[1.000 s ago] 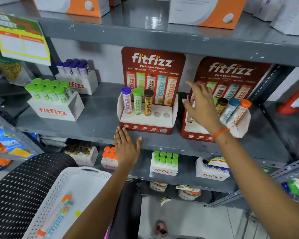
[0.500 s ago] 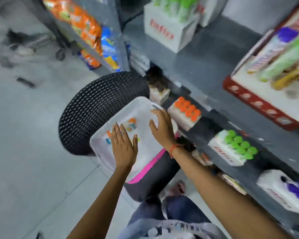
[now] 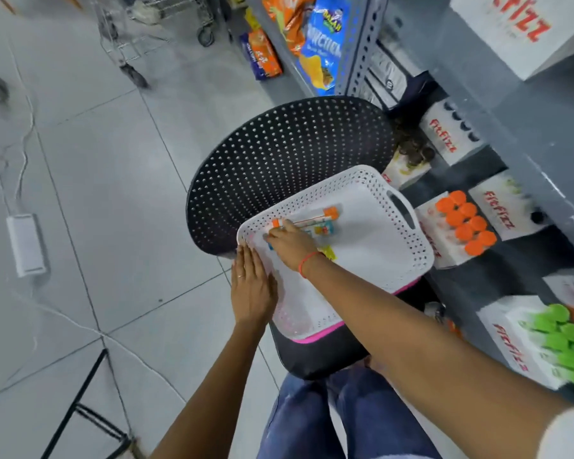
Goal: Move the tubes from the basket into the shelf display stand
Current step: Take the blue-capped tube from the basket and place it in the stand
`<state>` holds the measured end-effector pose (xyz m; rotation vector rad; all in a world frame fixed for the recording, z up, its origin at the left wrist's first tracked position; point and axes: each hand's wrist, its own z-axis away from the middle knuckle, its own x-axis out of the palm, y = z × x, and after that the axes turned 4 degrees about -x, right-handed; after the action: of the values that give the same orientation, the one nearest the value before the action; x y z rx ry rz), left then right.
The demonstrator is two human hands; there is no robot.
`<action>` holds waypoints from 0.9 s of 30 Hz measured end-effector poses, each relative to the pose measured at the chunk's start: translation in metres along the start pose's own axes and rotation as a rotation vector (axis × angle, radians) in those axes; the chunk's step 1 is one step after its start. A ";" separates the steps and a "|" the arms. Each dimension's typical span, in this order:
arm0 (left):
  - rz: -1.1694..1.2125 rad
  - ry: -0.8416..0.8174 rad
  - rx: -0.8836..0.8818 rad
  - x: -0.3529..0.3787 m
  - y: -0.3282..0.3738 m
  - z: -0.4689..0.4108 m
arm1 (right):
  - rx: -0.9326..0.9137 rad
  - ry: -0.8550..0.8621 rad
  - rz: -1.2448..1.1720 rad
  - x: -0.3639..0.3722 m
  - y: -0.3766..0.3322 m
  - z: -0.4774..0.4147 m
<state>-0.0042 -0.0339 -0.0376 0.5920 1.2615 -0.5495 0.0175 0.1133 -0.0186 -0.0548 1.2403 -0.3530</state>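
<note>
Black chair seat [image 3: 312,356], white basket [image 3: 378,246], tubes [image 3: 318,223] under curled right hand [image 3: 290,245], left hand [image 3: 251,289] flat

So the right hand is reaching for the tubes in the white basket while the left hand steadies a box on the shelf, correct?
Not quite. The head view shows the left hand flat on the rim of the white basket, not on the shelf. The right hand is on the tubes.

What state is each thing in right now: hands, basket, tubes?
Right hand: inside the basket, fingers on the tubes, grasp unclear.
Left hand: flat, pressing the basket's near rim.
Basket: on the black chair, nearly empty.
Tubes: lying flat in the basket, caps on.
</note>
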 end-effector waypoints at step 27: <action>0.268 0.245 0.538 -0.121 0.244 -0.016 | 0.713 0.736 -0.512 -0.150 0.080 0.340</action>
<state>0.1233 0.1619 0.1031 1.2911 1.2359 -0.6049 0.3117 0.1823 0.2127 0.4112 1.7447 -1.3310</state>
